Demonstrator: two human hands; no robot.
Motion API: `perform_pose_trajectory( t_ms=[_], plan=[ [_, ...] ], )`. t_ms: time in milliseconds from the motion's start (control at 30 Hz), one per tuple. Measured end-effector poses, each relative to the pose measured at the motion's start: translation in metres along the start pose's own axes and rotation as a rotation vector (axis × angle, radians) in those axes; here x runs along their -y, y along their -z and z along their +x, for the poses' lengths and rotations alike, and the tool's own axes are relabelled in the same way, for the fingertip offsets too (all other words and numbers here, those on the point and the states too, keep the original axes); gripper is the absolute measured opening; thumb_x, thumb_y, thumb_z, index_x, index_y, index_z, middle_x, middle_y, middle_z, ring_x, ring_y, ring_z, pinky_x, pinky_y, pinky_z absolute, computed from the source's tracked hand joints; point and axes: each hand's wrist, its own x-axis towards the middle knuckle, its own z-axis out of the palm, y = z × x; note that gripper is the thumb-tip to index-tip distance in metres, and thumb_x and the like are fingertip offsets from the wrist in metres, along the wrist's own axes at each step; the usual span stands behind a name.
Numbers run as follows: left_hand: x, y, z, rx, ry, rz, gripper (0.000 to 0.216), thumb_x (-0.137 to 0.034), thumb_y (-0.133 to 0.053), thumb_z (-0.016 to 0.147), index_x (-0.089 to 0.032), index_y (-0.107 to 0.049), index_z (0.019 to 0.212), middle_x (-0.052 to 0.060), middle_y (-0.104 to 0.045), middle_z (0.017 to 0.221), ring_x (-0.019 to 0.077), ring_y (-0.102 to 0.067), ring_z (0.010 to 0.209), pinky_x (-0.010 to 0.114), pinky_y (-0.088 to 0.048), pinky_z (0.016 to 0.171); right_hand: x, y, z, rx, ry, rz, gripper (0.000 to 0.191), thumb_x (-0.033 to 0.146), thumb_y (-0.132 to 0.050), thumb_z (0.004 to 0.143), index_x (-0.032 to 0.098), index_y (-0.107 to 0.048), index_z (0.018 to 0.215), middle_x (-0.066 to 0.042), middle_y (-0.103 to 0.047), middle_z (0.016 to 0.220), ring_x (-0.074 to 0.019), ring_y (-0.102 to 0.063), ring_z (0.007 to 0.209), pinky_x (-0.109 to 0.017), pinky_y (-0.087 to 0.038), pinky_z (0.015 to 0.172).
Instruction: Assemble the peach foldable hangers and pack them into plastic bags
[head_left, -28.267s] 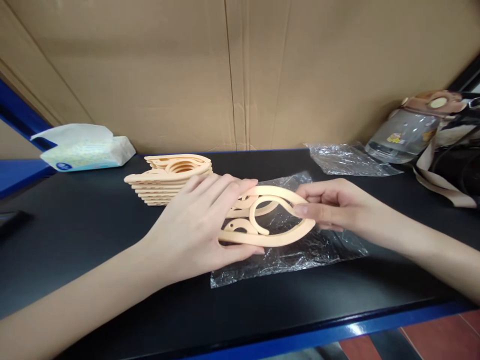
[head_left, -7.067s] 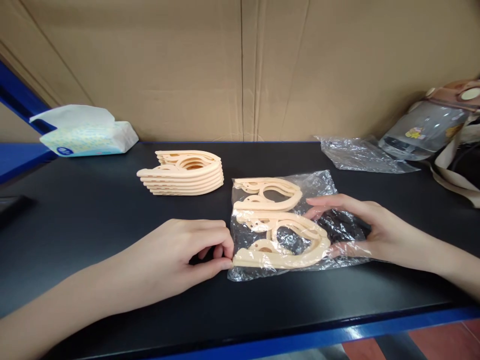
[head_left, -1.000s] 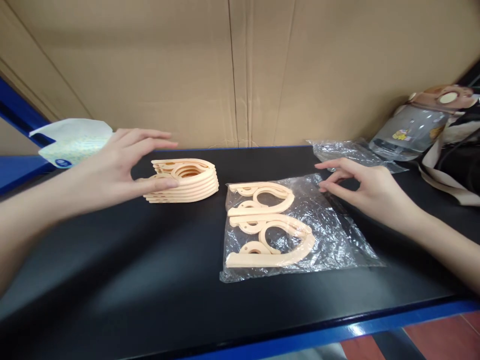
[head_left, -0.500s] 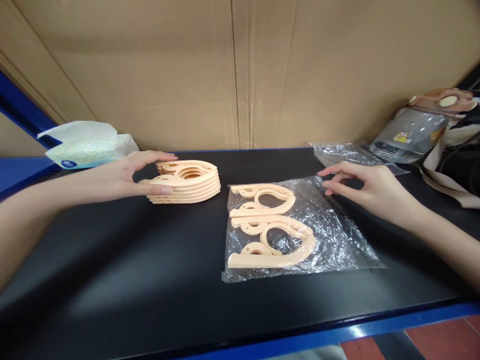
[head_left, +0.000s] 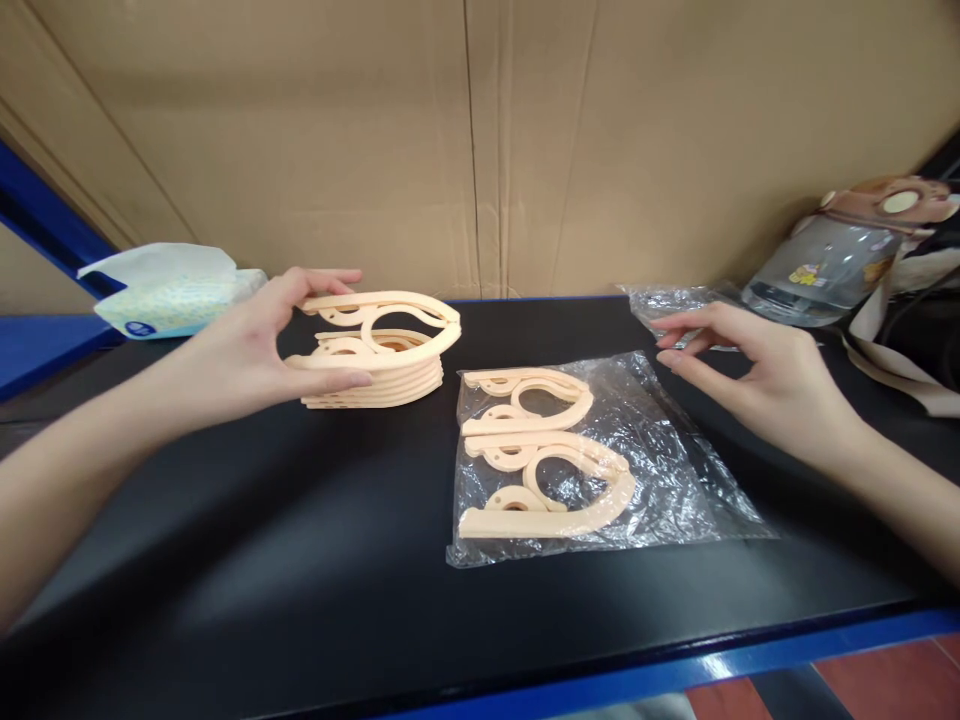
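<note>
My left hand (head_left: 262, 335) grips a cream-coloured folded travel hanger (head_left: 420, 351) between thumb and fingers. This hanger is tilted up at its far side, just above a stack of matching folded hangers (head_left: 401, 388). To the right of the stack lies a clear plastic bag (head_left: 682, 480), with two folded hangers (head_left: 585, 520) side by side in its left part. My right hand (head_left: 765, 375) hovers above the bag's far right corner. Its thumb and fingers are apart and hold nothing.
A tissue pack (head_left: 176, 290) stands at the back left. Another clear plastic bag (head_left: 652, 305) lies behind my right hand, beside a clear water bottle (head_left: 825, 265) with a strap (head_left: 892, 370). Cardboard (head_left: 337, 150) walls off the back of the black tabletop (head_left: 337, 560).
My left hand has raised the top hanger off the stack and moved it slightly right. My right hand has shifted a little right, its thumb and fingers spreading apart.
</note>
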Motion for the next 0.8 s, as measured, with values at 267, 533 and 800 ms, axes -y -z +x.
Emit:
perform_pose_trajectory(
  t_ms=[267,533,800],
  plan=[
    [-0.069,-0.056,-0.027,-0.151,-0.299,-0.017,0.067,-0.053,-0.073,0.074,-0.021,-0.041,0.123,0.012,-0.04,0.146,0.0278,-0.041,0.134,0.042,-0.037,0.11,0.057,0.006,-0.008,0.108,0.348,0.004,0.044,0.039,-0.063,0.087,0.029,-0.053,0.128,-0.009,-0.061,0.126,-0.0315,-0.059,0.115,-0.048,-0.051,0.095],
    [-0.099,-0.082,-0.038,-0.132,-0.389,-0.106,0.068,-0.042,-0.072,0.075,-0.023,-0.036,0.129,0.013,-0.041,0.146,0.0306,-0.044,0.133,0.047,-0.04,0.109,0.081,0.007,-0.015,0.276,0.416,0.01,0.058,0.038,-0.061,0.088,0.028,-0.039,0.141,-0.005,-0.049,0.146,-0.0278,-0.05,0.13,-0.044,-0.049,0.102],
    [-0.092,-0.082,-0.032,-0.036,-0.341,-0.089,0.099,-0.06,-0.066,0.078,-0.026,-0.008,0.151,0.009,0.001,0.163,0.0338,-0.014,0.148,0.052,-0.034,0.114,0.062,0.015,-0.006,0.169,0.391,-0.118,0.06,0.035,-0.063,0.08,0.031,-0.044,0.137,-0.005,-0.064,0.126,-0.0338,-0.06,0.111,-0.049,-0.05,0.091]
  ],
)
